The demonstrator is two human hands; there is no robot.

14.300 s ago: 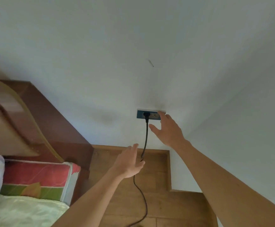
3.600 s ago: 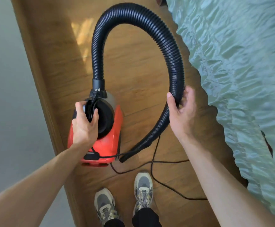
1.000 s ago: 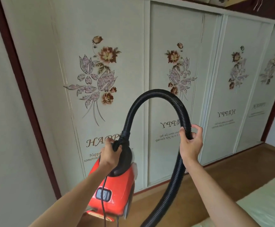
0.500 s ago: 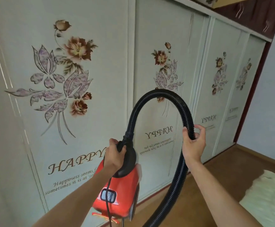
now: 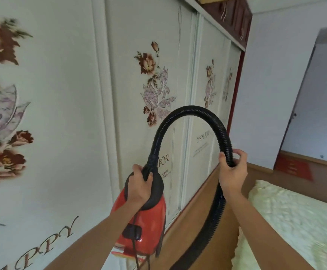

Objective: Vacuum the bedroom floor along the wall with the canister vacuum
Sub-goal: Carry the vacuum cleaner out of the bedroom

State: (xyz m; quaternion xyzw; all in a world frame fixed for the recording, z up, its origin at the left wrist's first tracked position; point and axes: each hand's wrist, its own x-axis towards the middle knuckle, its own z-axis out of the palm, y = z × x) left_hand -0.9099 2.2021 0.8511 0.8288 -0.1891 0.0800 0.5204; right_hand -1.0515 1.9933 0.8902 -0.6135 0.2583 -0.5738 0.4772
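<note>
While the wardrobe doors (image 5: 71, 114) fill the view to the left of the canister vacuum (image 5: 141, 228), the red body hangs in the air just beside their lower panels, carried off the floor (image 5: 201, 195). The left hand (image 5: 139, 186) sits on top of it, its fingers (image 5: 137, 170) clenched around the black handle where the hose joins. From that joint the hose (image 5: 190, 112) arches up and to the right of the vacuum, then drops. The right hand (image 5: 231, 172) grasps it on the descending side, fingers wrapped round the ribbed tube, and the hose runs on below that hand, down and back out of the bottom edge; its mouth is not visible. To the right of the vacuum lies the bed (image 5: 295, 221), with a strip of wooden floor between it and the doors. The long axis of that strip runs away along the wardrobe base, so the right hand, nearer the hose's free end, is probably the one to steer it down there.
</note>
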